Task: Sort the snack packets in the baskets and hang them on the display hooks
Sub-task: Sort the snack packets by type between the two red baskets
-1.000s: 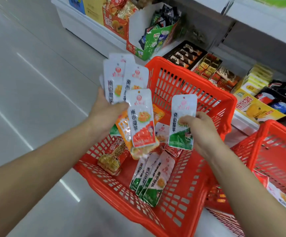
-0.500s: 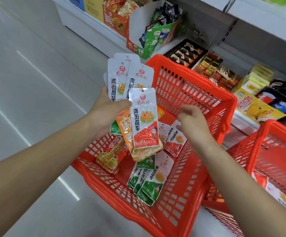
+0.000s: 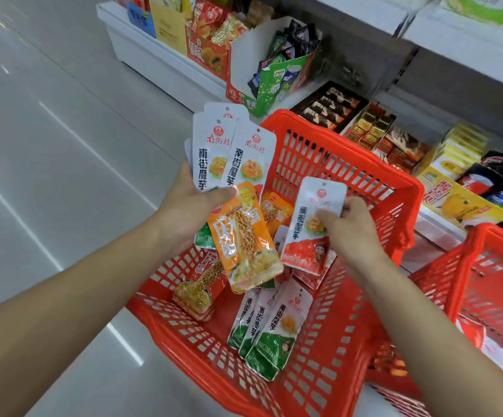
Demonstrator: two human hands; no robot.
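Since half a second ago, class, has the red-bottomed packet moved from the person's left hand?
Yes. The red-bottomed packet has left the left hand and now sits in the right hand, further right, nearer the red basket's far rim.

Bright, even overhead light fills the scene. Long white streaks of glare run across the glossy floor on the left. Shadows are soft and faint. Wide-angle distortion bends the far shelves at the upper right, where detail turns soft; packet film shows small highlights.
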